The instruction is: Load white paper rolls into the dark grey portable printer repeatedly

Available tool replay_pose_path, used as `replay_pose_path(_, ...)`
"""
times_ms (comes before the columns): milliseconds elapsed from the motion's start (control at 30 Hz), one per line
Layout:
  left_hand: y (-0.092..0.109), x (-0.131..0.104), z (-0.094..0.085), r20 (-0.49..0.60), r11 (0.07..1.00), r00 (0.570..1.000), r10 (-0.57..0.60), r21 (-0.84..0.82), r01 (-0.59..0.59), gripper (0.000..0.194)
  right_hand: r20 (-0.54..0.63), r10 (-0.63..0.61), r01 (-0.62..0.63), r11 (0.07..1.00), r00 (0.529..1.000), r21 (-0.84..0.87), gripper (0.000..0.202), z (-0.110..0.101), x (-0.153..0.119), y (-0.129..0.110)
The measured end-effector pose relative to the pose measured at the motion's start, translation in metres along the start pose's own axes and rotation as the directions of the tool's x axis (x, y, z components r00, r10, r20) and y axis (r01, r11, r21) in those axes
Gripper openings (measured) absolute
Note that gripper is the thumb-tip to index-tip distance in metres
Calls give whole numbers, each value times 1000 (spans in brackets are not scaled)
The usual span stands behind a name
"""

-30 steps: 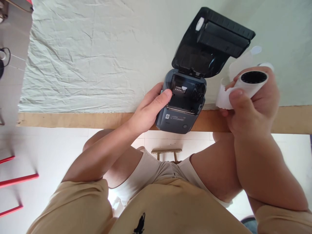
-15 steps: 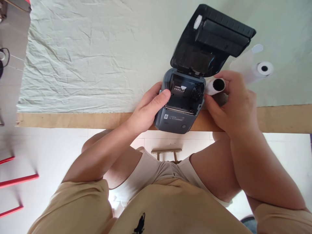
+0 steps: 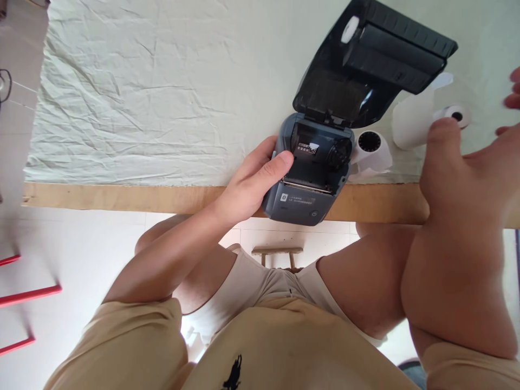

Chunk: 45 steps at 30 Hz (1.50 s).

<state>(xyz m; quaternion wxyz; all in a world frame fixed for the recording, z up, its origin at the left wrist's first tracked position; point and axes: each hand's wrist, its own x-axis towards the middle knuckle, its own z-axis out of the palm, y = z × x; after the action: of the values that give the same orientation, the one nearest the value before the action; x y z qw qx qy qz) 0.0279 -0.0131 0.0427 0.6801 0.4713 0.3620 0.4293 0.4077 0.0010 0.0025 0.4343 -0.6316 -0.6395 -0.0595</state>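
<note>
Grey printer (image 3: 312, 169), Chinese-lettered label (image 3: 307, 148) inside, left grip (image 3: 254, 181) clasping it, right grip (image 3: 467, 168) spread

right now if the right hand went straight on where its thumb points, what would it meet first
The right hand would likely meet the rightmost roll first, just past its thumb tip in the picture; depth is unclear, so it may pass above it.

Around your view's centre you have two hands, one left (image 3: 252, 187) and one right (image 3: 467, 157); one portable label printer (image 3: 298, 203) at 1 o'clock; two paper rolls, wide-cored (image 3: 381, 155) and narrow-cored (image 3: 450, 112), at 2; three red bars (image 3: 30, 294) near 8; one cloth (image 3: 227, 59) at 12.
</note>
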Motion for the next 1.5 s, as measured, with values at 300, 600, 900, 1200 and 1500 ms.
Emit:
replay_pose_path(300,-7,4,-7,83,997,994,68,-27,-66,65,349,151,-85,976,925,-199,69,-8,0,-42)
replay_pose_path(600,-10,3,-11,112,995,990,87,-58,-80,58,338,70,-54,997,939,-55,65,-7,2,-48)
replay_pose_path(900,-8,4,-11,133,994,986,96,-73,-87,50,359,74,-63,997,931,-42,77,-6,2,-52)
replay_pose_path(1200,-5,3,-9,124,997,991,54,-67,-46,58,412,128,-114,992,902,-57,87,-7,1,-51)
replay_pose_path(1500,1,0,-4,81,997,996,43,-64,-38,53,351,91,-34,985,932,-167,74,-4,-4,-20)
